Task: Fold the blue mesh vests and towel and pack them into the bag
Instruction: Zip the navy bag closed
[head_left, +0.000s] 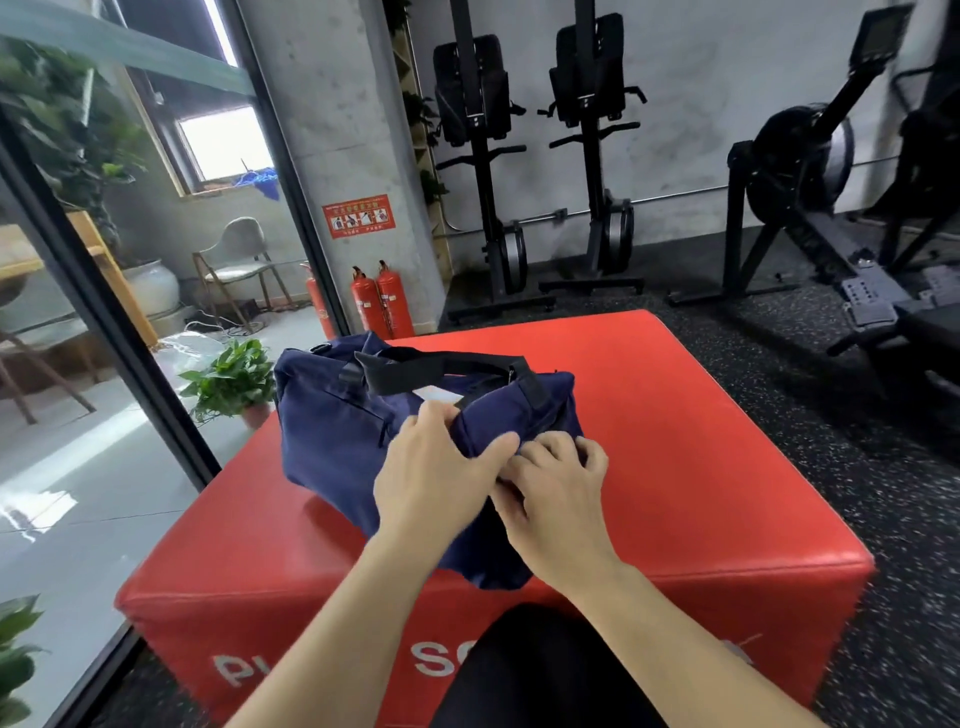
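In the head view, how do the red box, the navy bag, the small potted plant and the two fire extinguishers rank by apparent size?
1. red box
2. navy bag
3. potted plant and fire extinguishers: look about alike, and both stand farther from the camera, so I do not rank them.

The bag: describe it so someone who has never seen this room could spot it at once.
Find the big red padded box on the gym floor. On top lies the bag, gripped at its near end by the left hand and right hand. Alone there, it is soft navy fabric with black handles.
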